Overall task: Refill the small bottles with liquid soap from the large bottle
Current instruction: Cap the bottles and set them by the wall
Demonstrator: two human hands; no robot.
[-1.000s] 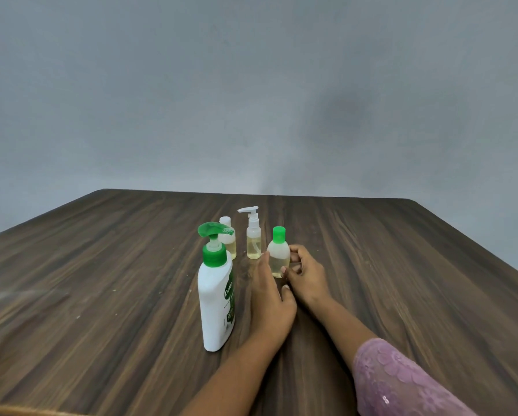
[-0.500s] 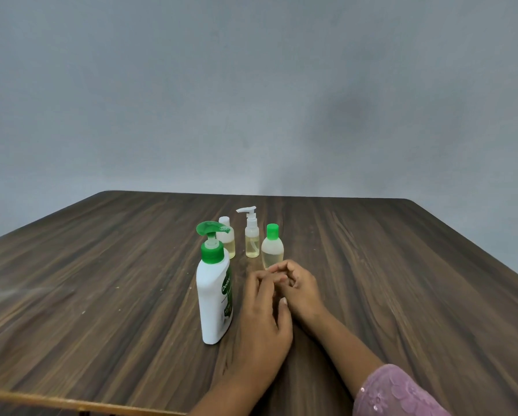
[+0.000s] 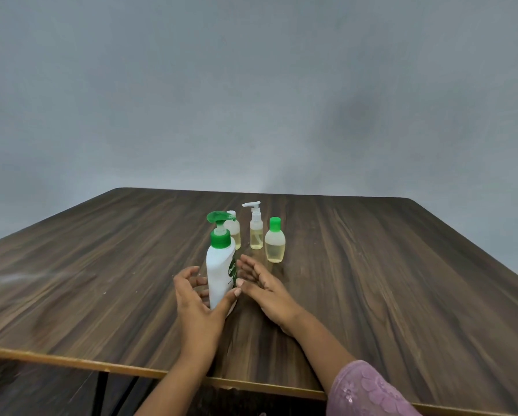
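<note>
A large white soap bottle (image 3: pixel 220 265) with a green pump stands upright on the wooden table (image 3: pixel 386 280). My left hand (image 3: pixel 196 304) cups its lower part, thumb on the front and fingers curled round the left side. My right hand (image 3: pixel 266 286) lies open beside the bottle's right side, fingers straight and close to it. Behind stand three small bottles of pale yellow liquid: one with a green cap (image 3: pixel 275 247), one with a white pump (image 3: pixel 256 232), and one with a white cap (image 3: pixel 235 231) partly hidden behind the large pump.
A plain grey wall rises behind the table. The table's near edge (image 3: pixel 71 360) runs across the bottom of the view, with dark metal legs under it.
Both hands have left the green-capped small bottle, which stands alone now. They moved left and towards me, to the large bottle, and my left hand took hold of its base.
</note>
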